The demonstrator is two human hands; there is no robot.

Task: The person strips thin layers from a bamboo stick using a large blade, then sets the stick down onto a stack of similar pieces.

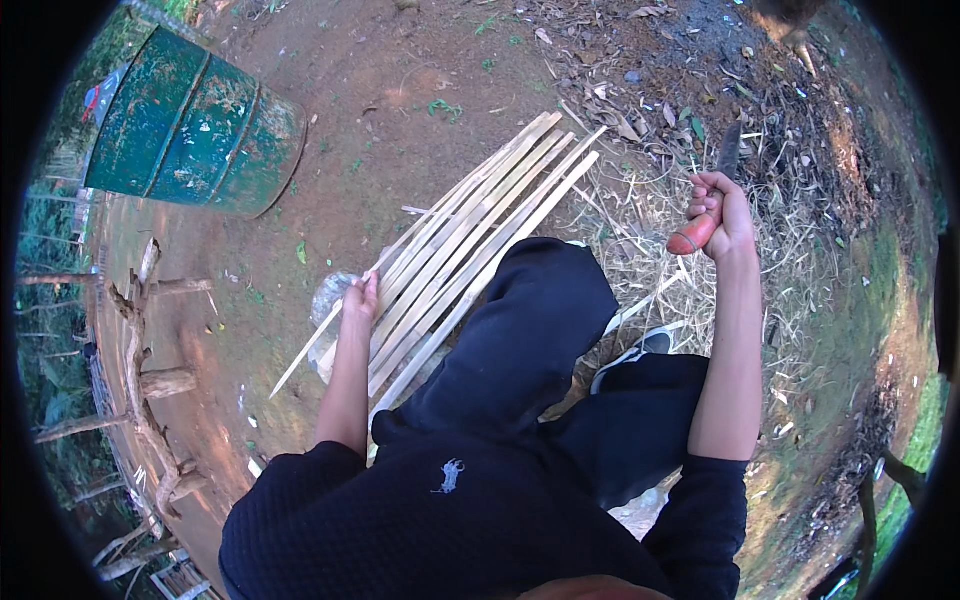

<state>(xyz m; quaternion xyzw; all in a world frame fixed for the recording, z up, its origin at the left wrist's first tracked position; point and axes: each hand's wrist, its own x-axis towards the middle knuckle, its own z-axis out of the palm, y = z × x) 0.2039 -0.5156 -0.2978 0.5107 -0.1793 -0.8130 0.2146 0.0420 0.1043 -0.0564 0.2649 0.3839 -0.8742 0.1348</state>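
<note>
1. Two bare hands are in view, both coming from a person in a dark top and dark trousers who sits low over red earth.
2. At the left hand (360,300), the grip is clenched around one thin bamboo strip (318,340), whose free end slants down and to the left, clear of the ground pile.
3. That hand sits at the near, left end of a bundle of bamboo slats (480,220) lying side by side on the dirt, running up and to the right.
4. One raised knee (540,300) covers the lower right part of the slats.
5. At the right hand (722,222), the grip is wrapped tight on a knife's orange handle (693,236); the dark blade (729,152) points up and away from the body.
6. The knife is well apart from the slats, held over a patch of dry straw and shavings (640,210).
7. A shoe (640,350) with a white edge rests on the straw below the right forearm.
8. A green metal drum (195,125) lies on its side at the upper left, far from both hands.
9. Rough wooden branches (150,380) stand along the left edge.
</note>
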